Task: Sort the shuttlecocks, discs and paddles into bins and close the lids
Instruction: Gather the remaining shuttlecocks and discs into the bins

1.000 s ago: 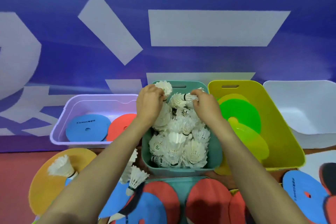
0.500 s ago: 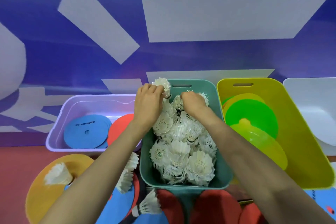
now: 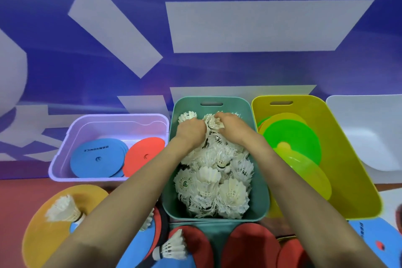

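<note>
**Desk:** What is happening here?

**Photographer:** A person is reaching both arms into the teal bin, the middle one of a row standing against a blue wall. They are settling the shuttlecocks heaped inside it. The right hand is curling fingers and thumb round one shuttlecock at the pile's far end. The left hand is lying knuckles-up just beside it, with its fingers dipping into the feathers. Whether it is gripping anything cannot be told.

**Desk:** And doing this well is meaning what?

**Photographer:** Pressing lightly, I'd judge. The feathers are looking fragile and the heap is rising close to the rim. The hands are probably needing to nest the pieces and level the mound rather than squash it, or a lid may be refusing to seat.

**Desk:** Is the sorting finishing?

**Photographer:** Not by the look of it. One loose shuttlecock is lying on an orange disc, and another is lying among the red paddles in the foreground. Blue discs and a red disc are sitting in the purple bin, and green discs in the yellow bin. All three bins are standing open.
</note>
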